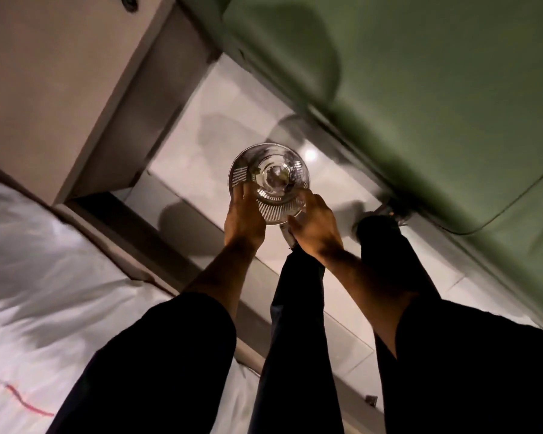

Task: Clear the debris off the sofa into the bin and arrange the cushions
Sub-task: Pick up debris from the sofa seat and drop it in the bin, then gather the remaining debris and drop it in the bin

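The green sofa (436,98) fills the upper right of the tilted, motion-blurred view, cut off by the top and right edges; only part of its seat and front edge shows, and no cushions or debris can be made out on it. A pale cabinet or bed frame (60,89) takes the upper left, also cut off, and what it is exactly is hard to tell. White bedding (44,277) with a thin red line near the lower left corner lies along the left edge. Between the furniture runs a strip of glossy pale floor tiles (232,98), with a bright lamp reflection and soft shadows.

The person's dark trouser legs (295,339) and dark sleeves (157,364) cover most of the lower frame and hide the floor beneath.

Both forearms reach forward over the tiled strip. A small round metal bin (268,180), seen from straight above with a shiny rim and perforated wall, is held above the floor, near the sofa's front edge. The left hand (243,217) grips its near-left rim with fingers curled over the edge; the right hand (315,223) clasps the near-right side, fingers wrapped against the wall. Whether the bin holds anything cannot be told; its inside shows only reflections.
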A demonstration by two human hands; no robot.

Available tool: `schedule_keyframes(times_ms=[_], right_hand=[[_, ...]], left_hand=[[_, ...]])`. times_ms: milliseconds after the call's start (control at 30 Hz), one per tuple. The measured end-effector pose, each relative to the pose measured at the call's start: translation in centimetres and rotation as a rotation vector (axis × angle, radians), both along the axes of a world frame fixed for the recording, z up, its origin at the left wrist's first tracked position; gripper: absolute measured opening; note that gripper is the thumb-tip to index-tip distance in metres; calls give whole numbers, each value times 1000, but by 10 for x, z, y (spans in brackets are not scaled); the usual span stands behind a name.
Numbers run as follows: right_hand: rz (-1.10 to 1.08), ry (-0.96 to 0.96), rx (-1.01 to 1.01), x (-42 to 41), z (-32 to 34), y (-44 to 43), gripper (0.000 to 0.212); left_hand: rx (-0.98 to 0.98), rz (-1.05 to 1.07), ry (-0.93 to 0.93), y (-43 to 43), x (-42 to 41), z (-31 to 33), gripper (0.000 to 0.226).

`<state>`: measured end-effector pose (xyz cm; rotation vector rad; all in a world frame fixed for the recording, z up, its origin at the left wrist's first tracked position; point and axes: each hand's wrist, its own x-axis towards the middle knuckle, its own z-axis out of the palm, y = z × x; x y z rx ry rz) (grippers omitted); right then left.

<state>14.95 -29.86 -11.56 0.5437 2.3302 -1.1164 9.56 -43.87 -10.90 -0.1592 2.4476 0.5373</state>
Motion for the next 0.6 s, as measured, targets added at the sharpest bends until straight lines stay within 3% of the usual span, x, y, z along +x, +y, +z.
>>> schedule_keyframes(times_ms=[100,233,333,400,600], right_hand=[[-118,26,13,-1,14,26,49],[-293,209,117,4,35,83,38],[-420,354,220,0,45,151,34],[-474,371,282,-5,51,202,34],[-626,343,484,-25,62,365,41]], left_hand=[[35,-90,39,20,-3,3,49],[81,-460,189,78,-16,5,40],[330,-446,398,155,-31,19,23],[416,-491,417,212,-45,27,19],[428,-745,413,388,-98,38,36]])
